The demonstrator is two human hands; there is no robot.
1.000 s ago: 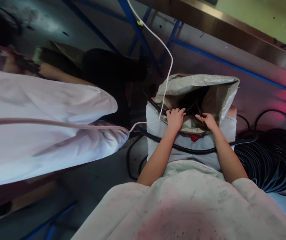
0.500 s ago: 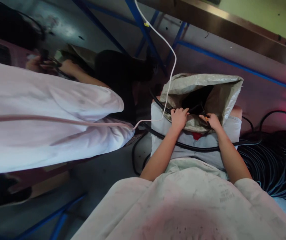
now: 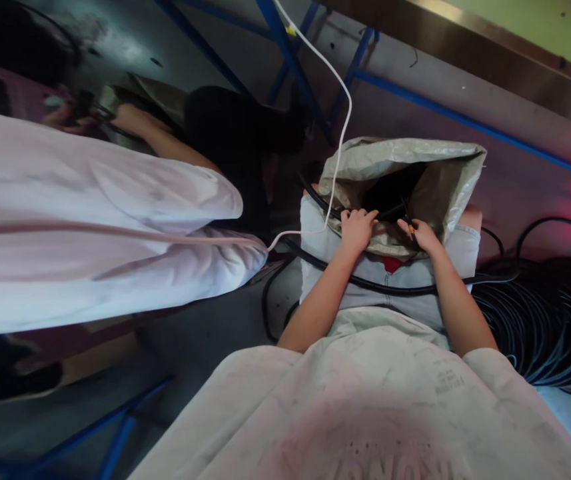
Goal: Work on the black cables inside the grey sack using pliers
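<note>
A woven sack [image 3: 458,190] lies across my lap with its mouth gaping and its inside dark. At the sack's near rim, my left hand [image 3: 358,230] is closed on a black cable [image 3: 325,207], which comes in from the left and runs on over the opening. Beside it, my right hand [image 3: 422,235] grips a small dark tool with orange on its handle, seemingly scissors [image 3: 412,229]. The tool's thin tip points into the sack mouth near the cable end; whether it touches the cable I cannot tell. Another stretch of black cable [image 3: 390,289] crosses my thighs below my wrists.
A large coil of black cable [image 3: 550,320] lies on the floor at right. A white cord [image 3: 348,113] hangs from above. Someone's white-clothed body [image 3: 115,220] is close on my left. Blue metal legs [image 3: 290,60] and a table edge [image 3: 465,47] stand ahead.
The view has shifted slightly, so most things sit a little higher. My right hand and its tool have moved only slightly at the sack mouth; my left hand keeps its hold.
</note>
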